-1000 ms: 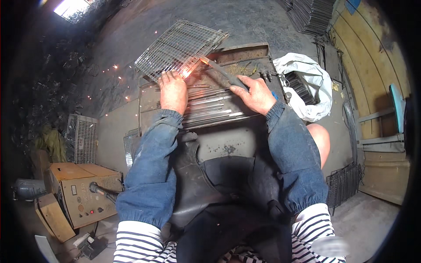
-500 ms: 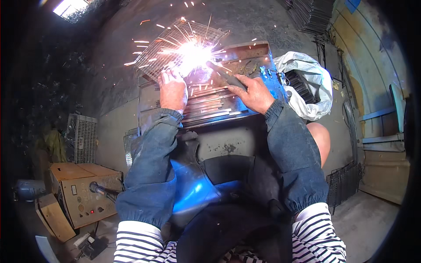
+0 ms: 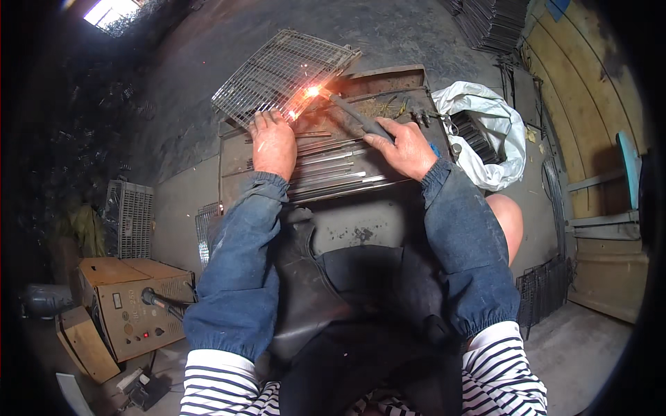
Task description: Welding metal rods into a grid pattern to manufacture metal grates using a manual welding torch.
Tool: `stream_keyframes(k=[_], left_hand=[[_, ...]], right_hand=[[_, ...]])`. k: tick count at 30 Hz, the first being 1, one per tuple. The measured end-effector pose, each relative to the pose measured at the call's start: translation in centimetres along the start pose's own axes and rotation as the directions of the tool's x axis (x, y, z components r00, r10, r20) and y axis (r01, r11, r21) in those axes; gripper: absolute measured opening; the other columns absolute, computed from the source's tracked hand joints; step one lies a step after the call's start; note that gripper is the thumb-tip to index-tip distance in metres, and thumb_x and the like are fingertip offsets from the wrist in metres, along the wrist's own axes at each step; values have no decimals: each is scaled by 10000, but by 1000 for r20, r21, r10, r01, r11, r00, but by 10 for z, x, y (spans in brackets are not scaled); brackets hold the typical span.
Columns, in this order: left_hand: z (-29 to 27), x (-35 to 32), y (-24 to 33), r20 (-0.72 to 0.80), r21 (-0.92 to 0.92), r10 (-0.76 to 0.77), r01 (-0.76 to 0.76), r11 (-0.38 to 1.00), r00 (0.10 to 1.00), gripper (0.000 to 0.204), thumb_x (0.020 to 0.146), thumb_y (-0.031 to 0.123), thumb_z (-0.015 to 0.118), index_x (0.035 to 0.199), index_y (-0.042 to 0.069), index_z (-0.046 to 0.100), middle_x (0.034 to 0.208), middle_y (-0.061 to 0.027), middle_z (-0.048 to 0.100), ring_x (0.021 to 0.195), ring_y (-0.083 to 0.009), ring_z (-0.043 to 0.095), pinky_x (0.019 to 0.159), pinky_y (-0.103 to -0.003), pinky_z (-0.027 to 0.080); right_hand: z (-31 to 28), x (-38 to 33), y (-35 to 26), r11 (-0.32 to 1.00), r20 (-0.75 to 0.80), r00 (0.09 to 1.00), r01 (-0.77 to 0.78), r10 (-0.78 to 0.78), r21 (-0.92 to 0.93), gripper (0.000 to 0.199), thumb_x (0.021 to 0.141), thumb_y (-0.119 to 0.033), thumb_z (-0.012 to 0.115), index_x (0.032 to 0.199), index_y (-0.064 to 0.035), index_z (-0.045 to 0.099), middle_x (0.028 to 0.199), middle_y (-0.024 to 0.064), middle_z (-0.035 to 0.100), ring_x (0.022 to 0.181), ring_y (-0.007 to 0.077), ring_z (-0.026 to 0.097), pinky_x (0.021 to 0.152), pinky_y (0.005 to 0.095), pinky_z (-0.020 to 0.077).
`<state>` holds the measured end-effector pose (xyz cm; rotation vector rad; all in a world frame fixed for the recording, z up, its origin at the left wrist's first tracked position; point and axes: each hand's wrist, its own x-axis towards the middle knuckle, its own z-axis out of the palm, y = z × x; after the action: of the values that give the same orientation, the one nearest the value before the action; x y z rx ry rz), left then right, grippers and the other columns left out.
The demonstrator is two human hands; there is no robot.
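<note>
Now my left hand point(image 3: 272, 142) lies flat, fingers spread and open, on the near edge of the wire grid point(image 3: 281, 73); it presses the grid down and grips nothing. My right hand point(image 3: 406, 147) is closed around the dark handle of the welding holder point(image 3: 359, 118). The holder points up and to the left, toward the grid. At its tip a small orange glow point(image 3: 312, 91) burns, just at the near corner of the grid, and some small sparks lie around it, near my left fingers.

The grid is a rectangle of thin crossed wires. It rests tilted on the far left corner of the metal table point(image 3: 347, 173), and a big part of it hangs over the table edge above the grey floor point(image 3: 416, 35). Under my hands, on the table, lie some long metal rods point(image 3: 333, 166), side by side. I cannot tell what the small things at the far side of the table are.

Both my forearms are in blue sleeves point(image 3: 239, 277), and a dark apron point(image 3: 347, 291) covers my lap. To the right of the table a white bag point(image 3: 485, 132) stands open, with dark things inside. Low on the left stands a brown welding machine point(image 3: 132, 305), and behind it a grey crate point(image 3: 128, 218). At the top right, more grids are in a stack point(image 3: 489, 21).
</note>
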<state>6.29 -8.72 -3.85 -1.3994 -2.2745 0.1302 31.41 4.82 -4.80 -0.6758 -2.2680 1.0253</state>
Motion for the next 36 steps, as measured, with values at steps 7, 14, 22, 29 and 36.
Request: stream_keyframes(k=[7,14,22,29,36], left_hand=[[2,-2,-1,-15,-3,-8,8,1000,1000,469,891,48,517,1323,-136,527,1324,-279,573,1292,-396,514,1124,-479,393],[-11,-4,-1,17,-100,13,-11,995,1000,445,888,56,524,1289,-137,522,1270,-282,583,1242,-391,520,1100,-486,399],[2,-2,1,-35,6,20,-20,1000,999,456,902,56,516,1312,-144,509,1313,-280,580,1280,-389,522,1113,-470,397],[4,1,0,-28,-25,-15,15,1000,999,442,907,51,503,1313,-123,527,1300,-281,588,1286,-389,521,1109,-479,402],[-44,24,26,126,-401,7,44,915,992,582,814,294,757,1213,-100,602,1152,-240,689,1181,-415,601,985,-480,480]], right_hand=[[-5,0,-13,996,88,992,-88,88,0,507,941,-359,679,1274,21,634,974,301,698,948,434,700,855,451,552],[-4,1,-9,1000,103,995,-13,13,-6,372,955,-290,685,1215,-25,670,940,219,726,860,348,729,764,402,543],[-2,0,-6,999,46,999,-5,3,42,352,937,-315,689,1130,-21,683,843,260,691,817,446,689,727,480,539],[-8,-2,-8,999,-5,1000,-27,28,31,435,936,-326,693,1224,-2,658,911,269,706,875,423,711,778,442,557],[-36,-18,-14,993,-45,995,-89,93,78,462,941,-314,708,1238,34,647,923,247,724,859,345,740,786,394,558]])
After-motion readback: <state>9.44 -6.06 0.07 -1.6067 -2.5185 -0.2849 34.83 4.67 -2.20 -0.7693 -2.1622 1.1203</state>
